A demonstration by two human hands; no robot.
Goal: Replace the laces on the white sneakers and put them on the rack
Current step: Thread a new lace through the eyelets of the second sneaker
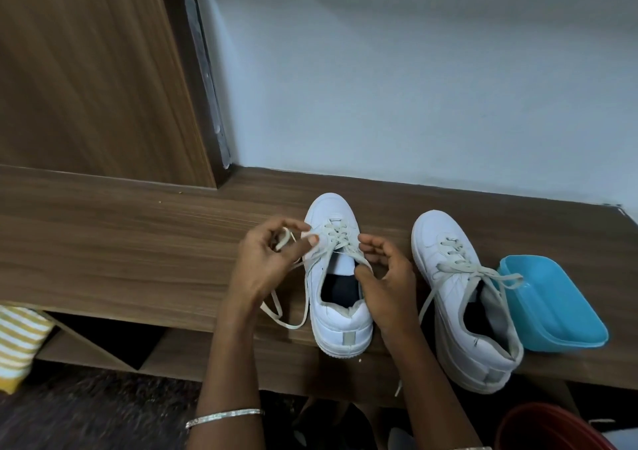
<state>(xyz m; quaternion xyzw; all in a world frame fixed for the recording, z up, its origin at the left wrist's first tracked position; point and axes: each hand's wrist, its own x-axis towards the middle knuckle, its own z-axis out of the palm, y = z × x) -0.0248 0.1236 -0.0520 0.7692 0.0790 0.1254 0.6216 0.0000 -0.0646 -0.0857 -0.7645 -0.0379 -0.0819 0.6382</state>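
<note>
Pinching flat grey lace (340, 234), seemingly, beside smooth sneaker (340, 315).

Wood-grain counter (121, 249) has the left sneaker (340, 325) and right sneaker (448, 249) side by side, both white, toes toward the wall, plus a blue plastic tub (559, 304) just beside the right one.

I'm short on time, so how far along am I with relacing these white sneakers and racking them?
Looks done: the other sneaker is threaded, ends loose. In hand: left hand pinches the lace of the held sneaker, right hand grips its opening edge. Whether laces are old or new, I cannot tell. Left: finish, then rack both.
</note>
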